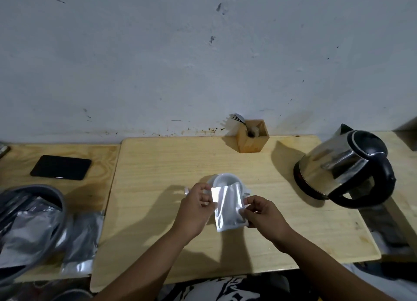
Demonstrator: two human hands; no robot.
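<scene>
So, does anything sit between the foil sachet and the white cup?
Nothing visible. The left hand and right hand pinch the foil sachet in front of the white cup, its top corner overlapping the near rim; the cup's mouth is uncovered.

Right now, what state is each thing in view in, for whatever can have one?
White cup: upright on the table.
Foil sachet: held upright at the cup's near rim; open or sealed, cannot tell.
Left hand: pinches the sachet's left edge.
Right hand: pinches its right edge.
Kettle: upright, lid shut.
Phone: flat, screen dark.
Wooden holder: upright, cutlery standing in it.
</scene>
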